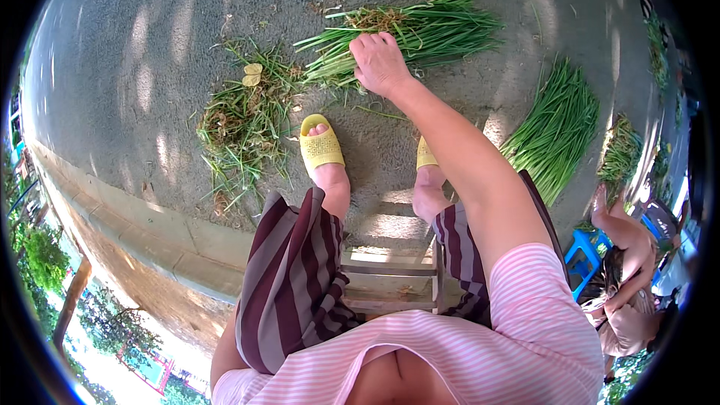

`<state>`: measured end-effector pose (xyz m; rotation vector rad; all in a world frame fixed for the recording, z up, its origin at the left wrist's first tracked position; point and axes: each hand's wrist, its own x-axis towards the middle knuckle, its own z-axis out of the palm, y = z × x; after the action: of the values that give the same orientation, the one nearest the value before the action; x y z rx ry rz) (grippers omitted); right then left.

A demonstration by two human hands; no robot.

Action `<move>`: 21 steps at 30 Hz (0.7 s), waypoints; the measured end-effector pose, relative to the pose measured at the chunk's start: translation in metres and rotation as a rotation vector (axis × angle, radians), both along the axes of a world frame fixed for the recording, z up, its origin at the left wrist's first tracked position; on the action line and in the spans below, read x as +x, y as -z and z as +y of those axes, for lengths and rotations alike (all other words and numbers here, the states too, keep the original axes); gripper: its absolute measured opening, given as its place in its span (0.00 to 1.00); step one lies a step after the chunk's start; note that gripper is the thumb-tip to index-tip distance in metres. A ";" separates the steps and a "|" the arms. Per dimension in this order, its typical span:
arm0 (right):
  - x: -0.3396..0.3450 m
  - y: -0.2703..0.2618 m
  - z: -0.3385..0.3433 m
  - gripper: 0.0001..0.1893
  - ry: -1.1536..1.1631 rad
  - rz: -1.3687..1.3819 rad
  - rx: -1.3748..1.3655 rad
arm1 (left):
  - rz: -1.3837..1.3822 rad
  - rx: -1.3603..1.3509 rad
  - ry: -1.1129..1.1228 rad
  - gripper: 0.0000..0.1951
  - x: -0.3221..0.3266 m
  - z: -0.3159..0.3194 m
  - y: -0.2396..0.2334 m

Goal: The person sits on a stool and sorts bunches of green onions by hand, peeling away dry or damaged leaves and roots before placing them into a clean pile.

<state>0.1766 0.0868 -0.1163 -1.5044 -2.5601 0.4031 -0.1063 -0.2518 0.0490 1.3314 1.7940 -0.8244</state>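
My right hand [380, 62] reaches down to a pile of long green leafy stalks [450, 28], like garlic chives, lying on the pavement. Its fingers are curled at the pale stem ends, and whether they grip any stalks cannot be told. Dry brown bits lie on top of the pile. A neater bundle of green stalks [557, 124] rests farther right. To the left is a loose heap of trimmings [247, 118] with a yellow leaf [252, 74] on it. My left hand is out of view; only part of that arm shows beside the striped trousers.
My feet wear yellow slippers [320, 146], between the heap and the pile. A concrete curb [157, 247] runs along the lower left. At the right, another person [630, 270] sits near a blue plastic stool [585, 256], with more greens [620, 149] by their feet.
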 end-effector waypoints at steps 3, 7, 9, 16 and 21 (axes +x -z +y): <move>0.003 -0.004 0.007 0.20 0.059 0.039 -0.146 | -0.009 0.011 0.000 0.15 0.000 0.001 0.003; -0.005 -0.007 0.000 0.18 0.081 -0.016 -0.164 | -0.022 0.014 0.002 0.15 0.002 0.000 0.008; -0.007 -0.006 -0.003 0.17 0.051 -0.057 -0.184 | -0.027 0.018 0.003 0.15 0.003 0.000 0.011; 0.000 -0.015 0.020 0.14 0.060 0.120 -0.330 | -0.037 0.034 -0.034 0.15 0.005 -0.008 0.011; 0.024 -0.065 0.073 0.16 0.106 0.142 -0.231 | -0.039 0.031 -0.067 0.15 0.002 -0.020 0.000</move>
<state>0.2006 0.1594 -0.0510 -1.6114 -2.3799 0.7844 -0.1047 -0.2714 0.0489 1.2913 1.8179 -0.7329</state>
